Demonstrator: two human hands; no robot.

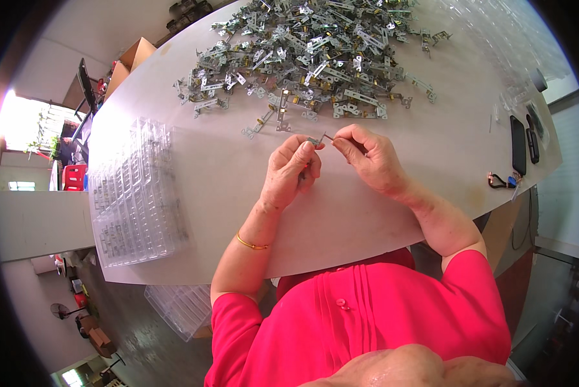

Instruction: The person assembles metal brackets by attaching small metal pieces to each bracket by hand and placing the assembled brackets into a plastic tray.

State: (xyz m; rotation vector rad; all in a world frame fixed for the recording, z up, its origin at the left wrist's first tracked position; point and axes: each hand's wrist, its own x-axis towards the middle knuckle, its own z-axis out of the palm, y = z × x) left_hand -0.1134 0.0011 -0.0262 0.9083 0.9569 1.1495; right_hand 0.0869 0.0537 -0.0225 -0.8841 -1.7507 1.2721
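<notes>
My left hand (292,166) is closed around a small metal bracket (314,141), and only its top end shows past the thumb and forefinger. My right hand (372,158) pinches a thin dark pin-like piece (329,137), whose tip points at the bracket. Both hands meet just above the table, in front of a large heap of metal brackets (315,55) with brass-coloured parts. Two loose brackets (283,111) lie at the heap's near edge, close to my left hand. Most of what my left hand holds is hidden by its fingers.
Clear plastic trays (138,193) with small parts are stacked at the table's left. More clear plastic packaging (505,39) lies far right. A black phone (518,145), a dark-handled tool (532,140) and keys (503,181) rest near the right edge. Another tray (181,309) sits below the table's left.
</notes>
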